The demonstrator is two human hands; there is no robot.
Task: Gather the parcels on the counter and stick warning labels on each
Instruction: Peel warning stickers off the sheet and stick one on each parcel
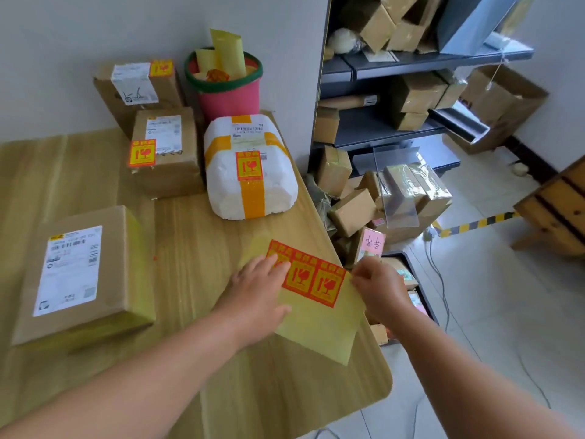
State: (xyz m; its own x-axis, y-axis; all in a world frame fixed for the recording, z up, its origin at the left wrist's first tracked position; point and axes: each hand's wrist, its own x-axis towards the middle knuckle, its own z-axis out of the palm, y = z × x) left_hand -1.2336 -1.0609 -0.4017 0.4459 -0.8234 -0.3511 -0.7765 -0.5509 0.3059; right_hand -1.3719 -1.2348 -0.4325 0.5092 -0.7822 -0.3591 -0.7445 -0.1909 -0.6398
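Label sheet point(316, 307) is lying on the surface point(202, 248), nearer me than the foam parcel point(250, 182) | my left grip point(257, 289) is pressing it flat, fingers straight | my right grip point(376, 282) is pinching its right edge

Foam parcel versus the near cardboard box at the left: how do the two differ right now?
The foam parcel is white, rounded and banded with orange tape; the cardboard box is brown, flat and square-edged. The foam parcel already carries a red warning label; the cardboard box shows only its white shipping label. Both lie on the counter.
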